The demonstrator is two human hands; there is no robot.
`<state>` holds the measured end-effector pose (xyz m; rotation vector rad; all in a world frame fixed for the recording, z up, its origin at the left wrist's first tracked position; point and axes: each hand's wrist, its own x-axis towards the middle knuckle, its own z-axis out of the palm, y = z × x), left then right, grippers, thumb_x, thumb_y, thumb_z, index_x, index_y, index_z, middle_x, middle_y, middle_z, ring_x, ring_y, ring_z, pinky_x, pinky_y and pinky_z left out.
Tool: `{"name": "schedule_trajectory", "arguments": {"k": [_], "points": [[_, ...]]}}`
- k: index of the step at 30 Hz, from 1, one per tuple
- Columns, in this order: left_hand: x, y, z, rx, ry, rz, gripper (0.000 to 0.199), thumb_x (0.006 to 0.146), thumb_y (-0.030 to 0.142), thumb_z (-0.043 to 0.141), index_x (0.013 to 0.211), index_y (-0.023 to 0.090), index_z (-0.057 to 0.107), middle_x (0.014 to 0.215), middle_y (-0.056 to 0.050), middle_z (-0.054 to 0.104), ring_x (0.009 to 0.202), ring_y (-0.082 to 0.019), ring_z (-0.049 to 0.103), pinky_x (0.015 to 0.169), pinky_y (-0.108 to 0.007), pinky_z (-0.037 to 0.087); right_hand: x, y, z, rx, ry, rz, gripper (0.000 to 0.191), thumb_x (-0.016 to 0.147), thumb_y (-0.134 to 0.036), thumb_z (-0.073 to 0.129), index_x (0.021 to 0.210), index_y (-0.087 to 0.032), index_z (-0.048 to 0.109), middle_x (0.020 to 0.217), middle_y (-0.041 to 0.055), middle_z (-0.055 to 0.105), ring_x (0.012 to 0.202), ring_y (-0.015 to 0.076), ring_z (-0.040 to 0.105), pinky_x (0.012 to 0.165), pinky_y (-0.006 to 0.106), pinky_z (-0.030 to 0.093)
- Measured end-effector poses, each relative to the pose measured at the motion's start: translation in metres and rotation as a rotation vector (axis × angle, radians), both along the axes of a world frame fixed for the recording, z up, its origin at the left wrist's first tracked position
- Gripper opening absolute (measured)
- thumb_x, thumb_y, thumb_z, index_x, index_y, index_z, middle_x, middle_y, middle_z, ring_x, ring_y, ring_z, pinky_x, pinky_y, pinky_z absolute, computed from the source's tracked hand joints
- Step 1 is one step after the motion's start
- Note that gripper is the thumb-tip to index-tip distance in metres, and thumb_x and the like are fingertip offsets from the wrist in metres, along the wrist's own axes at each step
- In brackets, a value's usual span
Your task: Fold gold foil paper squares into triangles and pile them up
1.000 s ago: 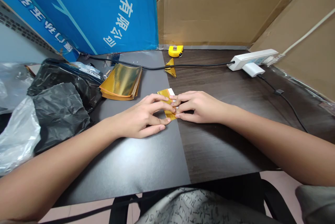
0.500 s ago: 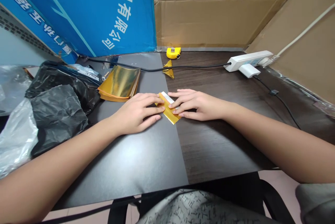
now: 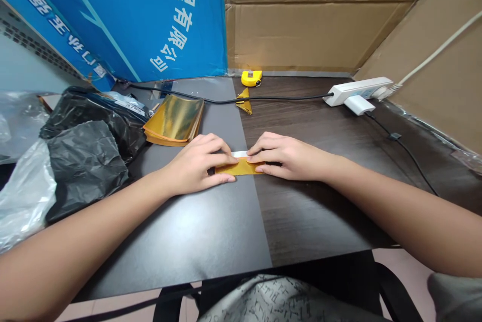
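Observation:
A folded sheet of gold paper point(image 3: 243, 167) lies lengthwise across the seam of the table, with a white strip along its far edge. My left hand point(image 3: 201, 164) grips its left end, fingers on top and thumb along the near edge. At the right end, my right hand point(image 3: 288, 157) holds it in the same way, fingertips bent over the far edge. Both ends of the paper are partly hidden under my fingers. Behind my left hand lies a stack of gold paper sheets point(image 3: 173, 118). Farther back are folded gold paper pieces point(image 3: 245, 103).
A black cable point(image 3: 278, 98) crosses the back of the table to a white power strip point(image 3: 359, 90). A yellow tape measure point(image 3: 251, 78) stands against the cardboard wall point(image 3: 289, 35). Crumpled black plastic bags point(image 3: 86, 156) and clear plastic point(image 3: 32, 191) crowd the left side.
The gold paper has turned from a slant to lying straight across in front of me. Both hands have shifted with it, and the thumbs now rest at its near edge.

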<state>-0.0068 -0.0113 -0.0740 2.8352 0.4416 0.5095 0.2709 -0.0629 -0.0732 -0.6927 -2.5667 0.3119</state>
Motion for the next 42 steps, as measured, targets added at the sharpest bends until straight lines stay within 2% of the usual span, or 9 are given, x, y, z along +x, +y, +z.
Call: {"name": "schedule_trajectory", "arguments": {"k": [5, 10, 12, 17, 23, 31, 37, 39, 42], "points": [[0.001, 0.001, -0.003, 0.108, -0.035, 0.056, 0.032, 0.098, 0.048, 0.061, 0.114, 0.023, 0.075, 0.121, -0.009, 0.068, 0.112, -0.024, 0.060, 0.092, -0.038, 0.045, -0.005, -0.005, 0.006, 0.014, -0.076, 0.015, 0.023, 0.101, -0.030, 0.058, 0.104, -0.015, 0.075, 0.092, 0.0105, 0.069, 0.092, 0.0220, 0.057, 0.082, 0.038, 0.051], [0.005, -0.006, -0.004, 0.143, -0.021, 0.223, 0.028, 0.102, 0.037, 0.053, 0.117, 0.019, 0.071, 0.100, -0.008, 0.067, 0.092, -0.021, 0.059, 0.081, -0.036, 0.046, -0.014, -0.008, 0.005, -0.017, -0.014, 0.150, 0.018, 0.099, -0.027, 0.060, 0.102, -0.015, 0.073, 0.127, 0.0141, 0.067, 0.125, 0.0246, 0.058, 0.108, 0.044, 0.047], [0.007, -0.009, -0.002, 0.102, 0.012, 0.273, 0.026, 0.102, 0.035, 0.052, 0.109, 0.017, 0.069, 0.090, -0.006, 0.065, 0.084, -0.020, 0.058, 0.076, -0.035, 0.045, -0.017, -0.008, 0.002, -0.022, -0.007, 0.183, 0.020, 0.101, -0.026, 0.057, 0.106, -0.015, 0.073, 0.131, 0.0133, 0.067, 0.131, 0.0226, 0.056, 0.114, 0.043, 0.045], [0.011, -0.018, 0.007, -0.035, 0.136, 0.379, 0.022, 0.099, 0.037, 0.053, 0.089, 0.018, 0.058, 0.081, -0.002, 0.064, 0.077, -0.019, 0.056, 0.072, -0.034, 0.043, -0.022, -0.010, 0.000, 0.086, -0.048, 0.008, 0.024, 0.102, -0.028, 0.056, 0.111, -0.019, 0.077, 0.114, 0.0121, 0.071, 0.102, 0.0233, 0.059, 0.090, 0.040, 0.052], [0.019, -0.030, 0.023, -0.046, 0.340, 0.466, 0.020, 0.094, 0.038, 0.061, 0.094, 0.018, 0.060, 0.093, -0.006, 0.066, 0.086, -0.024, 0.062, 0.074, -0.036, 0.047, -0.029, -0.017, -0.005, 0.057, -0.082, -0.219, 0.029, 0.102, -0.028, 0.054, 0.097, -0.014, 0.079, 0.078, 0.0065, 0.057, 0.075, 0.0181, 0.052, 0.070, 0.031, 0.044], [0.034, -0.039, 0.036, -0.070, 0.529, 0.578, 0.014, 0.095, 0.032, 0.060, 0.088, 0.019, 0.063, 0.090, -0.006, 0.065, 0.088, -0.027, 0.067, 0.067, -0.033, 0.046, -0.039, -0.026, 0.002, -0.225, -0.089, -0.403, 0.012, 0.094, -0.023, 0.067, 0.090, -0.012, 0.071, 0.086, 0.0026, 0.054, 0.066, 0.0101, 0.051, 0.066, 0.025, 0.041], [0.045, -0.039, 0.043, -0.117, 0.547, 0.572, 0.009, 0.093, 0.023, 0.060, 0.086, 0.019, 0.058, 0.085, -0.005, 0.067, 0.080, -0.024, 0.066, 0.062, -0.030, 0.042, -0.045, -0.034, 0.005, -0.231, -0.125, -0.478, 0.015, 0.094, -0.026, 0.066, 0.086, -0.014, 0.070, 0.080, 0.0018, 0.053, 0.067, 0.0119, 0.050, 0.066, 0.026, 0.038], [0.046, -0.037, 0.042, -0.125, 0.532, 0.553, 0.001, 0.093, 0.022, 0.058, 0.093, 0.020, 0.057, 0.083, -0.004, 0.068, 0.077, -0.023, 0.066, 0.059, -0.029, 0.039, -0.044, -0.034, 0.005, -0.221, -0.149, -0.485, 0.015, 0.095, -0.027, 0.064, 0.091, -0.015, 0.072, 0.080, 0.0023, 0.054, 0.067, 0.0121, 0.051, 0.066, 0.027, 0.038], [0.047, -0.033, 0.036, -0.081, 0.454, 0.529, 0.008, 0.093, 0.019, 0.056, 0.101, 0.020, 0.059, 0.089, -0.004, 0.070, 0.083, -0.024, 0.067, 0.063, -0.030, 0.043, -0.039, -0.030, 0.005, -0.178, -0.192, -0.467, 0.020, 0.097, -0.031, 0.062, 0.096, -0.017, 0.076, 0.082, 0.0036, 0.059, 0.067, 0.0130, 0.052, 0.063, 0.028, 0.035]]}}
